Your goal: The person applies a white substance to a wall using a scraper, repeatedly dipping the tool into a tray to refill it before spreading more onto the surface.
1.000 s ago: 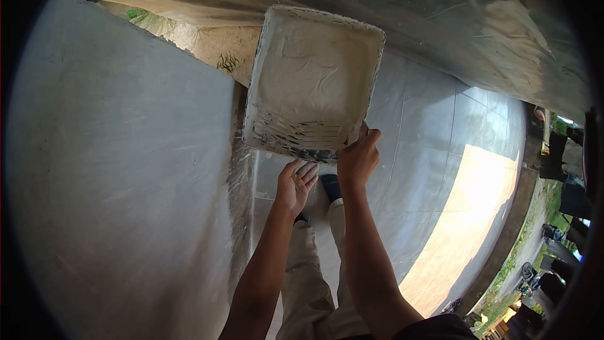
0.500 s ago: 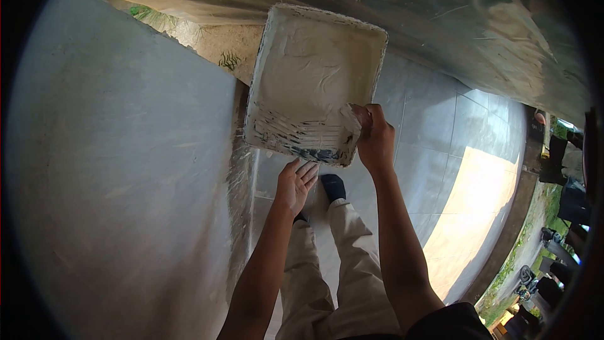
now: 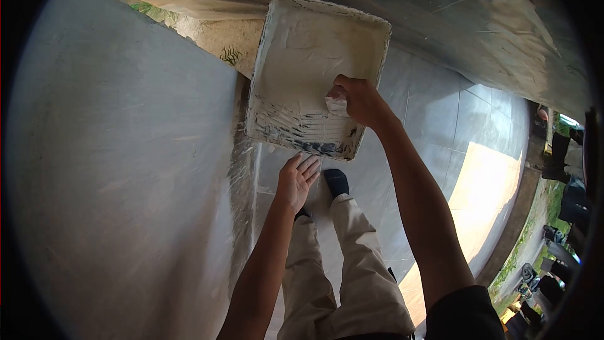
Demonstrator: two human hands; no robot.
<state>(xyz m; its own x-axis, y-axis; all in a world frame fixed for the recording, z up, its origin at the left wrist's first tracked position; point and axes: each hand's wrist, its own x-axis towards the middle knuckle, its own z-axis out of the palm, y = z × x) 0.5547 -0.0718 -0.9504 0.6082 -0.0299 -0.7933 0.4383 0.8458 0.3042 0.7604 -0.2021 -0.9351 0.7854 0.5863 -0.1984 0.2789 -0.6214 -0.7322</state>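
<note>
A paint tray [image 3: 382, 56] with a ribbed slope at its near end holds thick off-white paint [image 3: 308, 56]. My right hand [image 3: 362, 102] reaches over its right side, closed around a paint-smeared paintbrush [image 3: 336, 102]. The brush is low over the paint, just above the ribs, and the fingers hide most of its handle. My left hand [image 3: 297, 179] is palm up with fingers stretched out, the fingertips right at the tray's near edge. White paint marks the fingers.
A large grey panel [image 3: 138, 151] fills the left side. Plastic sheeting [image 3: 478, 31] hangs across the top and upper right. My feet, in dark socks [image 3: 336, 182], are on the grey tiled floor [image 3: 434, 107]. Several dark items [image 3: 553, 239] lie outside at the far right.
My right hand has moved the brush from the tray's right edge up and left, in over the paint. My left hand stays by the near edge.
</note>
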